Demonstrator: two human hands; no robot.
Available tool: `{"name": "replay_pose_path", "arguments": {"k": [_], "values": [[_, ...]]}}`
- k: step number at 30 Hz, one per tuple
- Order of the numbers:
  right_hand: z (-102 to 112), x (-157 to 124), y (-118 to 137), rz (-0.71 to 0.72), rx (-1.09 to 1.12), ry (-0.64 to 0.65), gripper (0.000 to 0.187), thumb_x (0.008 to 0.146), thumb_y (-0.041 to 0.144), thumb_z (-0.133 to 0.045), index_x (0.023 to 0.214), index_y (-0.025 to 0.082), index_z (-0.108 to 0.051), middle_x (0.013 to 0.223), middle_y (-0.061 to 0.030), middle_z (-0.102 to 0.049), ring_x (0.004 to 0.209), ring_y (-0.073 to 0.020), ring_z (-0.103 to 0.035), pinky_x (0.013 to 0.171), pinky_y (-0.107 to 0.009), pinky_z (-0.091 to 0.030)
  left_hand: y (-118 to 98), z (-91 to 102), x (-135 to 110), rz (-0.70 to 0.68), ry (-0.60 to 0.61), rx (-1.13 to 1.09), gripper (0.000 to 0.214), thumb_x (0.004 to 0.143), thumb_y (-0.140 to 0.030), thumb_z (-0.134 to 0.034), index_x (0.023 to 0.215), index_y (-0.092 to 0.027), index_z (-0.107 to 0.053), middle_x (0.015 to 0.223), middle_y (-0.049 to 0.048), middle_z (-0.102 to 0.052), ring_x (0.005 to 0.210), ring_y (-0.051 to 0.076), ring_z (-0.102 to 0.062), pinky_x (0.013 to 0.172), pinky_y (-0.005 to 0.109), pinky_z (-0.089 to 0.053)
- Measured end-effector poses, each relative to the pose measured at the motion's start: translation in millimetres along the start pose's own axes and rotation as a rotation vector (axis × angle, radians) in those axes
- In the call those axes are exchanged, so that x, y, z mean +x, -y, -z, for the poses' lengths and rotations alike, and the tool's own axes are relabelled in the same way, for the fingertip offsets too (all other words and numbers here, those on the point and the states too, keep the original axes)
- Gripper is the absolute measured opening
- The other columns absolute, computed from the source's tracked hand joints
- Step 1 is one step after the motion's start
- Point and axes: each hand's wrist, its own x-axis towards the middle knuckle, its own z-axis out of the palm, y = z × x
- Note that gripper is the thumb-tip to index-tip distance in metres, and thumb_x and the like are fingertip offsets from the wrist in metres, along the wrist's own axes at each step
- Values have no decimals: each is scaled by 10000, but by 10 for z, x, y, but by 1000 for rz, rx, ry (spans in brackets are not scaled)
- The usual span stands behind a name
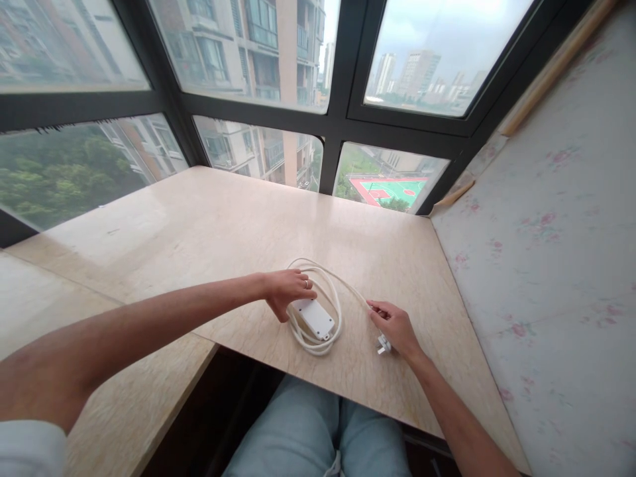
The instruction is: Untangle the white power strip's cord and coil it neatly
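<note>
A white power strip (pixel 315 317) lies on the beige marble-look table (pixel 209 225) near its front edge, with its white cable (pixel 332 278) looped around it. My left hand (pixel 287 289) rests over the strip's far end and the coiled cable, fingers curled down on them. My right hand (pixel 395 326) is to the right, pinching the cable close to its white plug (pixel 383 344), which lies on the table under the hand.
Large dark-framed windows (pixel 342 79) run along the far side of the table. A floral-patterned wall panel (pixel 551 252) stands at the right. A lower tabletop section (pixel 124 411) sits at the left front. My legs in light jeans (pixel 318 430) are below the edge.
</note>
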Motion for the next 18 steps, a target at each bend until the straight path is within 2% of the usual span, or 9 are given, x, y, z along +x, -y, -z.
{"name": "replay_pose_path", "arguments": {"k": [5, 10, 12, 18], "values": [[96, 131, 83, 64, -105, 108, 378, 788, 390, -578, 1048, 176, -749, 836, -59, -717, 678, -174, -609, 686, -306, -488, -55, -158, 180, 74, -119, 142, 679, 567, -530, -754, 1140, -201, -603, 1061, 122, -640, 965, 317, -589, 874, 418, -435], [200, 111, 120, 32, -114, 204, 378, 821, 422, -553, 1047, 188, -746, 761, -22, -705, 643, -167, -604, 641, -279, -462, -174, -339, 330, 294, -268, 140, 700, 639, -588, -692, 1190, -173, -570, 1099, 148, -617, 1000, 338, -585, 884, 440, -442], [216, 88, 99, -16, -97, 166, 386, 824, 435, -552, 1041, 177, -741, 760, -26, -712, 654, -173, -619, 647, -280, -465, -238, -380, 388, 381, -297, 121, 734, 647, -595, -684, 1227, -166, -549, 1128, 164, -606, 1031, 355, -577, 885, 451, -444], [171, 110, -41, -156, 8, -83, 416, 772, 477, -605, 983, 140, -726, 801, -79, -735, 700, -206, -656, 661, -306, -499, -482, -451, 576, 586, -343, 72, 741, 642, -601, -688, 1214, -156, -537, 1159, 194, -597, 1050, 386, -563, 870, 486, -454]]}}
